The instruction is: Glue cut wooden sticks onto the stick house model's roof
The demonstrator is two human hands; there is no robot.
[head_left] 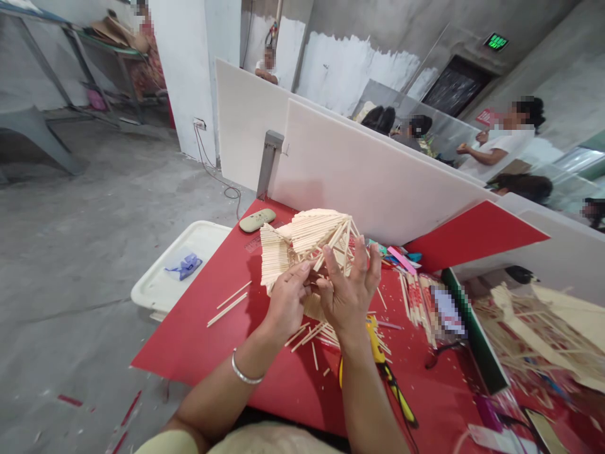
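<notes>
A small house-like model [321, 230] built from thin pale wooden sticks stands over the red table, its slatted roof panels facing up. My left hand [287, 296] is closed at its near lower edge, thumb and forefinger pinched on the stick model. My right hand [347, 293] is beside the model's right side, fingers stretched and spread, with the thumb close to my left fingertips. Whether a loose stick lies between the thumbs is hidden. Below my hands lie loose wooden sticks [314, 334]. A yellow glue gun [375, 340] lies partly behind my right forearm.
The red tabletop [198, 353] carries an eyeglass case [258, 219], sticks and packaged sticks [416, 302]. White partition boards [350, 170] rise behind. A white bin lid [155, 277] holding a blue-purple bag [186, 266] is left. Several people are beyond the boards; another stick structure [543, 334] sits right.
</notes>
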